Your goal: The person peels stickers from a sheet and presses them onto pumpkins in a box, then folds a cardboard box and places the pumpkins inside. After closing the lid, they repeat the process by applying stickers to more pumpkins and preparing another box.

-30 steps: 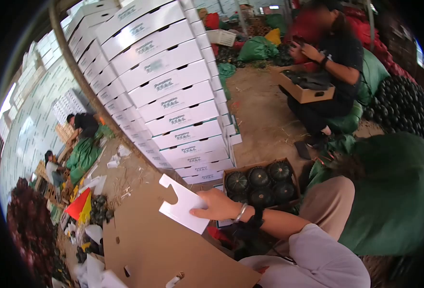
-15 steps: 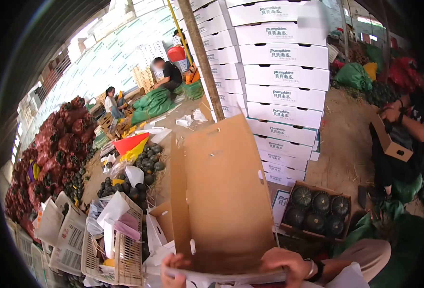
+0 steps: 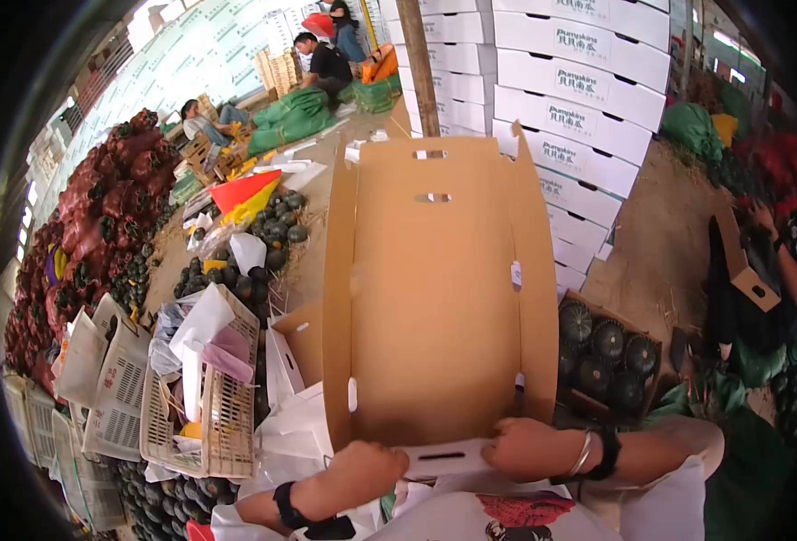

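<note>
An open, part-folded cardboard box (image 3: 434,288) lies in front of me, its plain brown inside facing up. Both long side panels stand up, and the far end has two slots. My left hand (image 3: 369,473) is closed on the left corner of the near end flap (image 3: 442,459), which is white with a slot. At the right corner of that flap, my right hand (image 3: 526,449) is also closed on the box. The fingertips of both hands are partly hidden behind the cardboard.
A carton of dark green pumpkins (image 3: 608,343) sits at right, below stacked white pumpkin boxes (image 3: 579,81). Left of me stand a plastic crate (image 3: 227,424), loose pumpkins (image 3: 276,225) and red net sacks (image 3: 101,207). A co-worker (image 3: 786,243) at right handles another box.
The box has swung from a tilted, raised position to lie straighter before me. Its right side panel now stands up. Both hands have shifted along the near end.
</note>
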Demonstrator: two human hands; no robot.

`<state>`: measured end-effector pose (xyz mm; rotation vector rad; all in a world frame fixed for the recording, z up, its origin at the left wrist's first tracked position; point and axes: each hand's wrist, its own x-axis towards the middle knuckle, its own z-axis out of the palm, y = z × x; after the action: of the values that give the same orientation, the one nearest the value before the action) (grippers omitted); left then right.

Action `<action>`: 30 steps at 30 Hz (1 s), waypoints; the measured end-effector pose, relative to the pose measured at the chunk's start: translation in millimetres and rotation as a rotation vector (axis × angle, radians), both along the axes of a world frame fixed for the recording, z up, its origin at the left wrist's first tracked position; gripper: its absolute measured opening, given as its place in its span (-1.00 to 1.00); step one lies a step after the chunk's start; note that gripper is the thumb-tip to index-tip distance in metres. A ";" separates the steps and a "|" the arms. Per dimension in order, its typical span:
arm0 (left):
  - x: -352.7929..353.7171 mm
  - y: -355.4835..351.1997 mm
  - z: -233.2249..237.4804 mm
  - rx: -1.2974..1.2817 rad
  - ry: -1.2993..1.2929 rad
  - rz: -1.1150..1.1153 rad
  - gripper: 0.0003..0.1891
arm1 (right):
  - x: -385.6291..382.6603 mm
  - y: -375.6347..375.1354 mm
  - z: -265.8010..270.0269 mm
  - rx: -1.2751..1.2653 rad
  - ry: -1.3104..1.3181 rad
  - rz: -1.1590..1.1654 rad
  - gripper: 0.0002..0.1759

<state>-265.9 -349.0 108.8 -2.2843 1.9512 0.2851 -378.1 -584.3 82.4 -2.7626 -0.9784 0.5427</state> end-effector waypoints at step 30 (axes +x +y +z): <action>216.1 -87.8 30.6 -1.121 1.387 0.389 -0.46 | 127.2 -135.2 89.6 0.568 -0.317 -0.508 -0.35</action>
<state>-49.8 -436.7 139.4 -3.8313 2.4668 1.4686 -250.8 -719.5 172.0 -2.4479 -0.3517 -0.2262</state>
